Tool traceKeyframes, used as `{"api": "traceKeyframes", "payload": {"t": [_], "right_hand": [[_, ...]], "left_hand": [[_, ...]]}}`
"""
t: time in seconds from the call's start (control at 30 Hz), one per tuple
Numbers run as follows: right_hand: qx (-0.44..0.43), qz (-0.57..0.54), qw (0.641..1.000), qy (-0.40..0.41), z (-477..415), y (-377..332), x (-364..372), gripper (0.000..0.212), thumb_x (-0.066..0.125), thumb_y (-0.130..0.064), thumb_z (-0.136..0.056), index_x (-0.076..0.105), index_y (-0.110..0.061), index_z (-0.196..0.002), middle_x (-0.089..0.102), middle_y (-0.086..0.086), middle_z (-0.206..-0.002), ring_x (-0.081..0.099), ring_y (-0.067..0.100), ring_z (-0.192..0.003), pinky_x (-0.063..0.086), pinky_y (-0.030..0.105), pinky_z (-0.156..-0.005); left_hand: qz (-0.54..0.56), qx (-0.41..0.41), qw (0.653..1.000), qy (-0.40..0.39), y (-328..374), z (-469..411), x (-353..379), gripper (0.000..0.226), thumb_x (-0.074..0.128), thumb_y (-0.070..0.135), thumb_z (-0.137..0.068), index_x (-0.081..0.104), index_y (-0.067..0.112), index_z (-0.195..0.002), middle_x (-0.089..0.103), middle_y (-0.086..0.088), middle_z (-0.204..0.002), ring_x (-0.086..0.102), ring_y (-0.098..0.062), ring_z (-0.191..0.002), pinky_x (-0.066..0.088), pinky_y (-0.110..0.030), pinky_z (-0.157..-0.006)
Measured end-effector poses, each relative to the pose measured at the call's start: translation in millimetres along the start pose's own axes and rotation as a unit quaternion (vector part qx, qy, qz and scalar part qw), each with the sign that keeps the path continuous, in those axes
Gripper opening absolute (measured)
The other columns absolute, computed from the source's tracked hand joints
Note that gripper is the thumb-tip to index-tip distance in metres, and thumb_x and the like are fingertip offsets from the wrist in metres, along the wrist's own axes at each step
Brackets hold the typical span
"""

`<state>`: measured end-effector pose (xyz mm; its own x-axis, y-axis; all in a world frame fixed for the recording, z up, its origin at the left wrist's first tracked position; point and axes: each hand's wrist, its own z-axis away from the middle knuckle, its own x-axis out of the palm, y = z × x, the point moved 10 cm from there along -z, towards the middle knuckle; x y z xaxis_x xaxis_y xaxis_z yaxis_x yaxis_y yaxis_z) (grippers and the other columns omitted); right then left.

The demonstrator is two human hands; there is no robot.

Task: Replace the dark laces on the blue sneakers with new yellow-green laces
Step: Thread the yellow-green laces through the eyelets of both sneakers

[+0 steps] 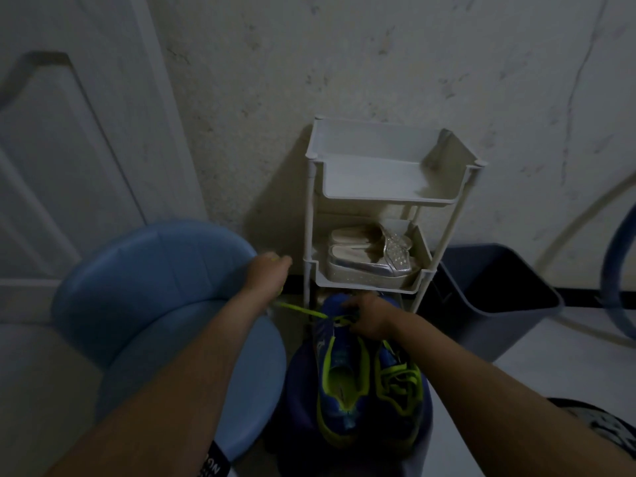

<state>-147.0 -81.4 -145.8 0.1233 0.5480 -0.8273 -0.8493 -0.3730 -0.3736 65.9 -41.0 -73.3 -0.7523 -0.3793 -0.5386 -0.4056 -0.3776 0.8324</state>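
A blue chair (pixel 144 270) stands leftmost. Over it the left hand (pixel 266 275) makes a fist round the yellow-green lace (pixel 299 309), taut from the sneakers (pixel 347 373) on a purple stool (pixel 299 390). The right hand (pixel 370 320), fingers curled, grips their front. Behind: a rack (pixel 378 187) with silver sandals (pixel 371 256), then a dark bin (pixel 492 294).

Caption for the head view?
Left hand holds a yellow-green lace taut from the blue sneaker that the right hand grips.
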Motion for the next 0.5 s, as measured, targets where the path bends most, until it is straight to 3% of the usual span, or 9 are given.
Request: {"api": "traceKeyframes", "payload": {"t": [0.07,0.17,0.23,0.3,0.4,0.5], "right_hand": [[0.0,-0.002,1.0,0.0,0.1,-0.3,-1.2,0.061,0.067,-0.018,-0.089,0.044,-0.023,-0.146,0.049,0.004,-0.145,0.051,0.022,-0.129,0.044,0.034,-0.108],[0.0,-0.002,1.0,0.0,-0.3,0.8,-1.5,0.061,0.069,-0.02,-0.088,0.047,-0.023,-0.145,0.051,0.003,-0.144,0.052,0.022,-0.128,0.044,0.033,-0.106],[0.002,-0.005,1.0,0.005,0.4,2.1,-3.0,0.06,0.07,-0.021,-0.087,0.048,-0.022,-0.143,0.053,0.003,-0.142,0.053,0.022,-0.127,0.045,0.032,-0.105],[0.003,-0.007,1.0,0.006,0.8,4.2,-3.6,0.062,0.072,-0.022,-0.086,0.048,-0.021,-0.143,0.053,0.003,-0.142,0.053,0.021,-0.127,0.044,0.031,-0.105],[0.002,-0.002,1.0,0.007,0.4,7.1,-4.1,0.06,0.073,-0.024,-0.085,0.051,-0.02,-0.141,0.054,0.003,-0.141,0.053,0.02,-0.127,0.044,0.029,-0.105],[-0.004,0.009,1.0,0.009,-0.2,7.9,-4.3,0.054,0.073,-0.025,-0.085,0.056,-0.02,-0.137,0.055,0.002,-0.139,0.055,0.02,-0.123,0.045,0.031,-0.104]], "left_hand": [[-0.133,0.057,0.987,-0.069,5.9,8.9,16.6,0.023,0.058,0.027,-0.091,0.053,0.01,-0.076,0.056,-0.007,-0.071,0.053,-0.021,-0.065,0.035,-0.029,-0.054],[-0.238,0.066,0.94,-0.234,-13.5,28.2,55.1,0.031,0.068,0.038,-0.085,0.052,0.02,-0.104,0.058,0.003,-0.094,0.058,-0.015,-0.084,0.044,-0.029,-0.068],[-0.308,0.075,0.91,-0.269,-22.4,31.8,66.2,0.034,0.068,0.042,-0.085,0.064,0.02,-0.111,0.064,0.003,-0.104,0.061,-0.015,-0.091,0.049,-0.029,-0.076],[-0.317,0.059,0.905,-0.277,-26.9,28.4,69.0,0.03,0.067,0.045,-0.085,0.075,0.018,-0.094,0.071,0.001,-0.093,0.066,-0.016,-0.087,0.054,-0.033,-0.078],[-0.354,0.048,0.906,-0.23,-23.4,16.1,55.0,0.03,0.064,0.045,-0.084,0.072,0.021,-0.068,0.067,0.001,-0.074,0.064,-0.017,-0.074,0.05,-0.031,-0.064],[-0.418,0.043,0.9,-0.116,-18.6,1.0,22.8,0.026,0.057,0.04,-0.088,0.064,0.018,-0.075,0.067,-0.003,-0.091,0.06,-0.021,-0.08,0.048,-0.031,-0.069]]}}
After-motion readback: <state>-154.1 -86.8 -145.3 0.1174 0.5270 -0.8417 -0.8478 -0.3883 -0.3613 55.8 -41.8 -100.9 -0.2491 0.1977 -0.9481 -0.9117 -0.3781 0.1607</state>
